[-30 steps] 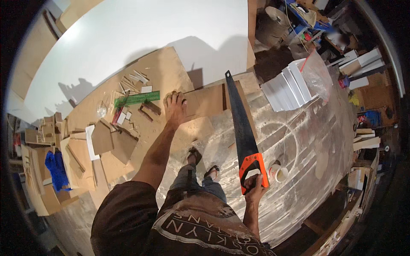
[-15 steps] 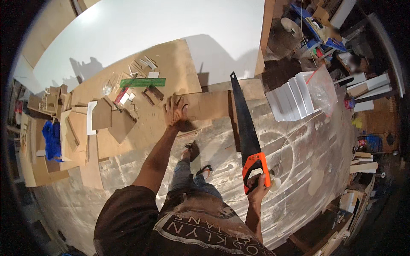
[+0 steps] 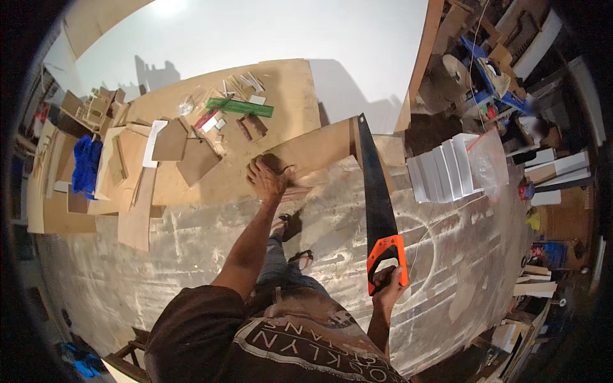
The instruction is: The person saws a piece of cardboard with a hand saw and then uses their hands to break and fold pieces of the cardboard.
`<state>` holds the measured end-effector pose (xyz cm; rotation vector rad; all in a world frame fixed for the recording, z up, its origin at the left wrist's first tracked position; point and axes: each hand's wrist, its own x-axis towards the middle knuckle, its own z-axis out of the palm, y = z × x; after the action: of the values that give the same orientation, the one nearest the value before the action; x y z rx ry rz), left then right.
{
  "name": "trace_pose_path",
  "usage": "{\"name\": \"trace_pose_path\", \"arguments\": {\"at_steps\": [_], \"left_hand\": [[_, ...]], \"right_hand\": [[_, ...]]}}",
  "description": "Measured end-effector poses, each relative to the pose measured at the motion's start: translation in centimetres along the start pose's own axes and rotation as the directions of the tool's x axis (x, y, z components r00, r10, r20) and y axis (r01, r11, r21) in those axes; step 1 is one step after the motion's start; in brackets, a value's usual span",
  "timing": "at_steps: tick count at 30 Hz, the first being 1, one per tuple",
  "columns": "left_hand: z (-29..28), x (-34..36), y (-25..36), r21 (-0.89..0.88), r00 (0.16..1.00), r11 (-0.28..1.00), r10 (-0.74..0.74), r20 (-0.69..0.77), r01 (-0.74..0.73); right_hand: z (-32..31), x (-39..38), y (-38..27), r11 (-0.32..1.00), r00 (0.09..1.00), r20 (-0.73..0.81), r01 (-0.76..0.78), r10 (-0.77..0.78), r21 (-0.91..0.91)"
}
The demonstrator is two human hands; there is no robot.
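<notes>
A plain wooden board (image 3: 313, 147) lies at the table's near edge, its right end angled away from me. My left hand (image 3: 268, 180) grips the board's left end, thumb and fingers apart over its edge. In my right hand (image 3: 388, 286) is a handsaw (image 3: 378, 198), held by its orange and black handle. Its dark blade points away from me, its tip beside the board's right end. Whether the teeth touch the wood I cannot tell.
Left of the board, the wooden work surface (image 3: 217, 182) carries a green ruler (image 3: 239, 107), small wood offcuts and cut panels (image 3: 170, 140). A blue cloth-like bundle (image 3: 86, 165) lies farther left. White panels (image 3: 440, 169) stand to the right on the scuffed floor (image 3: 306, 230).
The board has swung round, its right end now farther from me, and my left hand has turned with it. The handsaw stays in my right hand, its tip now nearer the board's end.
</notes>
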<state>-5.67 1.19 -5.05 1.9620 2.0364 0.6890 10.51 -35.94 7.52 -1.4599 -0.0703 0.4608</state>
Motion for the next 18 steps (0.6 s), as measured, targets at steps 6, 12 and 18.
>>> {"name": "trace_pose_path", "arguments": {"at_steps": [6,12,18], "left_hand": [[1.1,1.9,-2.0,-0.046,0.983,0.984,0.176,0.054,-0.173],[0.1,4.2,-1.8,-0.058,0.739,0.788,0.597,0.310,-0.612],[-3.1,5.9,-2.4,-0.013,0.692,0.807,0.515,0.506,-0.591]], "right_hand": [[0.8,-1.0,-2.2,0.999,0.995,0.086,0.045,-0.045,-0.004],[0.9,-2.1,-2.2,1.000,0.997,0.070,0.017,-0.016,-0.014],[4.1,-2.4,-2.8,0.997,0.997,0.065,0.038,-0.033,-0.072]]}}
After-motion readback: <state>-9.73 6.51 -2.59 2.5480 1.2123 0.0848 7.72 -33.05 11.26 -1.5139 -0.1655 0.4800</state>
